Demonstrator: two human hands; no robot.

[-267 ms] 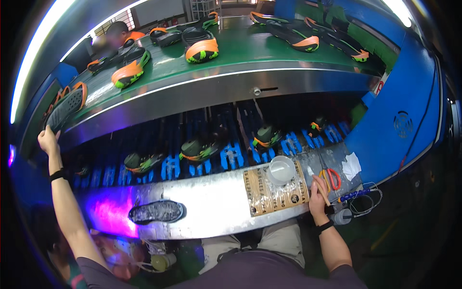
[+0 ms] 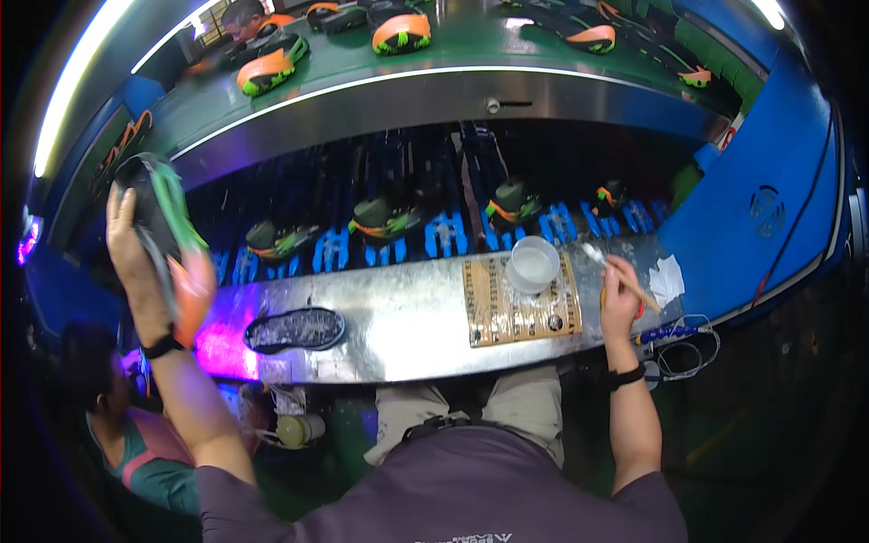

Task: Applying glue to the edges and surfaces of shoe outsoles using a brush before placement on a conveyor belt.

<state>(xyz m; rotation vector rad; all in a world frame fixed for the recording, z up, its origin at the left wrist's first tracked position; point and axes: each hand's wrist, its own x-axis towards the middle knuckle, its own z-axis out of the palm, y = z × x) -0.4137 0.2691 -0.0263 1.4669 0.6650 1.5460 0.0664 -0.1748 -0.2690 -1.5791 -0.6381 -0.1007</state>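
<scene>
My left hand (image 2: 132,258) grips a black shoe sole (image 2: 169,213) with green and orange edging, smeared by motion, at the left of the bench. My right hand (image 2: 619,303) is closed on a brush (image 2: 646,291) with a wooden handle; its pale bristles point up and left. Mostly hidden behind that hand is a pair of red-handled scissors (image 2: 641,309). A clear plastic tub (image 2: 532,265) stands on a brown taped sheet (image 2: 520,319) left of the brush. A black sole (image 2: 295,330), whitish on its upper face, lies on the metal bench (image 2: 398,335).
Beyond the bench, dark shoe uppers (image 2: 380,220) sit among blue clamps (image 2: 445,235). Above, a green belt (image 2: 471,45) carries several orange-heeled soles (image 2: 401,33). Crumpled white paper (image 2: 667,281) lies near the blue machine wall (image 2: 769,199). A person (image 2: 149,443) is at lower left, another (image 2: 244,20) beyond the belt.
My left hand has taken the sole off the belt's left end and brought it nearer to me. My right hand has turned the brush and raised its bristles. The view has tilted downward.
</scene>
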